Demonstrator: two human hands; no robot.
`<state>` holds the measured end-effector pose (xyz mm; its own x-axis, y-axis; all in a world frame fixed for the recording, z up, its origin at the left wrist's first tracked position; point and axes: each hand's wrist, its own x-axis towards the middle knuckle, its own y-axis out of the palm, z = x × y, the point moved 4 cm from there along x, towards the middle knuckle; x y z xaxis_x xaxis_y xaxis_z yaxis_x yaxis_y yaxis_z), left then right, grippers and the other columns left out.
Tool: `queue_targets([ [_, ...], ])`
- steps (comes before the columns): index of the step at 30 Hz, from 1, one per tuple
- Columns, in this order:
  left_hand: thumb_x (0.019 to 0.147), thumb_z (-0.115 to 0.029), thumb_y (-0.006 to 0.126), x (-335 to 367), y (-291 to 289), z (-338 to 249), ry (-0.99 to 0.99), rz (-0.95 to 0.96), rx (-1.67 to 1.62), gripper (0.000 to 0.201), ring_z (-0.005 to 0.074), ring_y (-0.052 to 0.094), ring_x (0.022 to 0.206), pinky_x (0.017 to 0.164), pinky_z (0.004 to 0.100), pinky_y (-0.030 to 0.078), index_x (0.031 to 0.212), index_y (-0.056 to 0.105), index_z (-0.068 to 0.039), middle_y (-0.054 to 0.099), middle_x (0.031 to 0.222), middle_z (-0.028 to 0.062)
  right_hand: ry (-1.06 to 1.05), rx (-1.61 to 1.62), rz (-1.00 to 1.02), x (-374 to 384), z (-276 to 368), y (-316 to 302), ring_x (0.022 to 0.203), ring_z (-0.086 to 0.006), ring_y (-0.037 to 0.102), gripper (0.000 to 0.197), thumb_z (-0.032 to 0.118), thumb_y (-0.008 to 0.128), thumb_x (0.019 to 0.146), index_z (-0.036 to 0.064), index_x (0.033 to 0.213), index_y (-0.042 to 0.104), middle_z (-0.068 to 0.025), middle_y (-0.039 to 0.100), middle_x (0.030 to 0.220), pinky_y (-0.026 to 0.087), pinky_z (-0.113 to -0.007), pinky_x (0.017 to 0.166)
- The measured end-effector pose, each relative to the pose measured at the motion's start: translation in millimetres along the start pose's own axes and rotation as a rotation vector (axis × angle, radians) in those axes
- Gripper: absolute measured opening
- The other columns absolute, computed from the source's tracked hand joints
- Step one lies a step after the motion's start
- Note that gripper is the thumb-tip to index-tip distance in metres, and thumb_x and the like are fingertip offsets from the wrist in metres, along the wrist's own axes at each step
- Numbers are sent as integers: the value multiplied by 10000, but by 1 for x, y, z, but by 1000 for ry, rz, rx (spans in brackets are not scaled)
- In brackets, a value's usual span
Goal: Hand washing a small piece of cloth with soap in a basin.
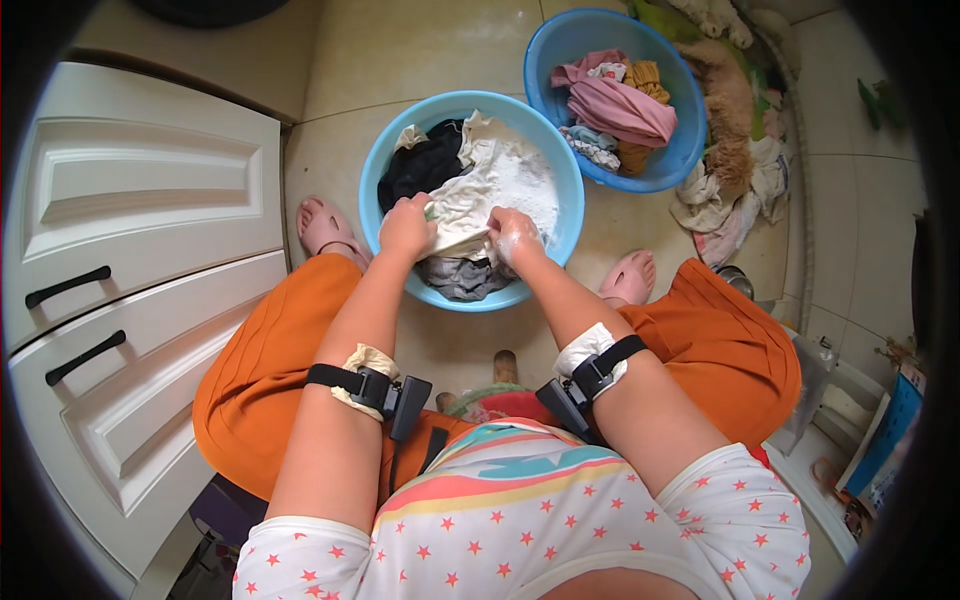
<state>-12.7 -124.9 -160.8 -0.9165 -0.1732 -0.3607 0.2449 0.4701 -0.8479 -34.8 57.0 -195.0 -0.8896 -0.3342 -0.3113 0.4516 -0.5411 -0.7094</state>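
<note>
A light blue basin (372,168) stands on the floor between my feet, with sudsy water and wet clothes in it. My left hand (408,228) is closed on a cream-white garment (462,208) over the basin's left half. The garment's other side is pinched in my right hand (516,236), which has suds on it. White foam (524,180) fills the right part of the basin. A black garment (425,165) lies at the upper left inside, and a grey one (464,279) sits at the near side below my hands.
A darker blue basin (540,60) holding pink, mustard and patterned clothes stands at the far right. Beside it a curly tan dog (728,90) lies near crumpled white cloths (745,195). White cabinet doors (150,180) with black handles line the left.
</note>
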Motion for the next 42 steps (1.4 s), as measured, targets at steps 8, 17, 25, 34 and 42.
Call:
queue_targets([
  [8,631,-138,573,0,-25,19,-120,-96,-425,356,320,573,864,781,347,440,983,592,-85,604,925,170,262,612,-170,7,-25,-35,662,-139,548,102,85,621,682,41,764,581,-49,586,705,448,-265,645],
  [17,631,-123,561,-4,-26,19,-174,-145,-564,342,279,584,834,769,325,444,968,603,-85,616,894,141,183,1440,-29,-8,46,-92,719,-134,507,84,28,526,777,71,848,514,-21,527,815,421,-263,686],
  [25,621,-119,566,3,-13,25,-149,-201,-611,347,270,588,826,758,323,447,964,606,-88,617,885,140,131,2039,66,-10,71,-129,1008,-291,501,258,138,407,759,5,958,501,-151,542,1004,360,-420,928],
  [34,614,-129,588,3,-4,23,-177,-190,-672,355,297,585,833,766,334,447,966,605,-88,616,893,149,262,1655,-92,13,56,-102,815,-242,539,155,134,409,754,30,833,494,-98,541,847,436,-377,778],
  [42,628,-111,566,-5,-3,21,-148,-186,-533,349,340,569,865,777,365,444,975,589,-77,607,910,175,24,-131,-188,5,24,-48,1019,-327,445,281,282,549,748,139,990,538,-146,447,1143,357,-420,869],
])
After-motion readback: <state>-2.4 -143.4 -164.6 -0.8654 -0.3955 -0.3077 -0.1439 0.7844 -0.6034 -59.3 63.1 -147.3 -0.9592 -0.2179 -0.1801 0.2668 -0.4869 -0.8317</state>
